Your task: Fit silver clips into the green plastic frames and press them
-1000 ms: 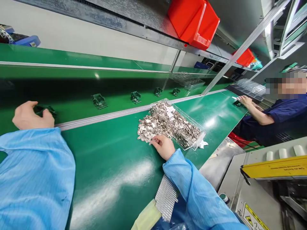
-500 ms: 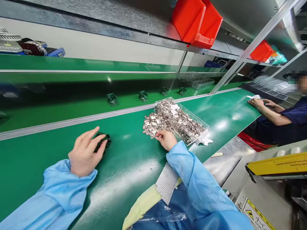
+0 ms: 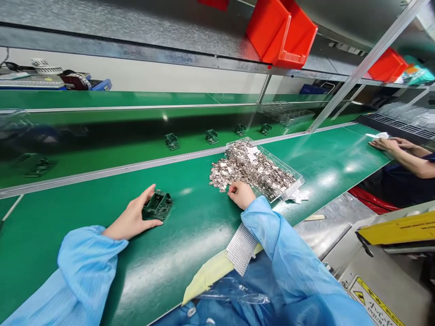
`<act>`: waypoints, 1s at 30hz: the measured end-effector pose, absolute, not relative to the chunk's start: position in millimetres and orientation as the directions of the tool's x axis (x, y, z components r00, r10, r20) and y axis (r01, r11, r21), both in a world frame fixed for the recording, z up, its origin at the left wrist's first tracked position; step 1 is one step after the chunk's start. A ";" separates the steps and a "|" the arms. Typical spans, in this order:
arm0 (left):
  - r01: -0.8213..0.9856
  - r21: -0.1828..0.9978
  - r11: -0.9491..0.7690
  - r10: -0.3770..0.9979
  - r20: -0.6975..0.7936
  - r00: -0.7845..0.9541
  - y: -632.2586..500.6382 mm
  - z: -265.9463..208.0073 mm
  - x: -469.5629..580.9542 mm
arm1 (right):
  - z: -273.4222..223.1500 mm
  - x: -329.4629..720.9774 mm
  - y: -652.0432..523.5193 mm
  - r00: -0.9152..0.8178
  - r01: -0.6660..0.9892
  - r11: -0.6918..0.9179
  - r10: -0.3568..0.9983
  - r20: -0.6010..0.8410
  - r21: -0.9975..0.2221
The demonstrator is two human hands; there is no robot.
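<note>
My left hand [image 3: 134,215] curves round a small dark green circuit board assembly [image 3: 158,206] on the green work surface, thumb on the near side and fingers on the far side. My right hand [image 3: 242,194] is closed in a pinch at the near edge of a heap of small silvery metal pieces [image 3: 222,174]; whatever is between its fingertips is too small to make out. Part of the heap lies loose on the surface, and more fills a clear plastic tray [image 3: 295,183] tipped on the right. Below my right wrist is a silver sheet with a bumpy grid [image 3: 242,249].
Several similar board assemblies [image 3: 171,141] stand on the belt behind a metal rail [image 3: 190,156]. Red bins [image 3: 282,34] sit on the overhead shelf [image 3: 136,27]. At right, a co-worker's hands [image 3: 390,144] rest over the surface near a white item. A yellow-labelled machine [image 3: 394,231] borders the lower right.
My left hand has turned and settled round the board assembly, which now shows more fully. My right hand stays pinched at the heap. The whole view has shifted slightly.
</note>
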State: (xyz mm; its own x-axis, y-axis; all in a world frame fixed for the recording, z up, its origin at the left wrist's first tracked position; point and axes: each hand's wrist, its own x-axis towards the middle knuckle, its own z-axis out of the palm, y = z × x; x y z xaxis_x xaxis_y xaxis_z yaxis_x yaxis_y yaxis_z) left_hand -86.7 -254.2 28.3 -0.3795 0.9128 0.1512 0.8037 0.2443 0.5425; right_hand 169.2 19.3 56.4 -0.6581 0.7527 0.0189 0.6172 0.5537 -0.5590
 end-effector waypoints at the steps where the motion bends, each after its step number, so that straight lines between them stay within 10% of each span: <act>1: 0.798 0.551 0.244 0.920 0.128 -0.369 -252.0 30.8 -87.5 | 58.0 172.3 18.5 -0.659 0.607 0.551 0.752 0.025 -0.573; 7: 0.644 0.748 0.158 0.859 0.217 -0.463 -244.1 39.4 -50.7 | 84.1 213.4 -20.0 -0.646 0.443 0.517 0.750 0.139 -0.732; 11: 0.174 0.984 -0.022 0.841 0.112 -0.529 -228.7 38.3 18.9 | 101.3 245.6 -80.6 -0.642 0.138 0.188 0.765 0.057 -0.972; 16: -0.130 0.983 -0.128 0.886 0.055 -0.460 -216.5 45.3 98.8 | 88.6 260.5 -135.3 -0.568 -0.020 -0.130 0.817 -0.096 -0.991; 30: -0.204 0.966 -0.158 0.921 0.070 -0.383 -228.1 43.6 127.9 | 54.6 239.6 -171.4 -0.324 0.050 0.260 0.917 0.230 -0.964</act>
State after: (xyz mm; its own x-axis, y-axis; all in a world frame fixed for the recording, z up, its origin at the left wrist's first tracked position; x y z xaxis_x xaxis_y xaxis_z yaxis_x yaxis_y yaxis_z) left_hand 127.9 -228.1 43.6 -0.3829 0.9211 0.0701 -0.2039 -0.1582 0.9661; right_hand 239.6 -171.4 54.6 -0.3244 0.9174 0.2304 0.0497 0.2598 -0.9644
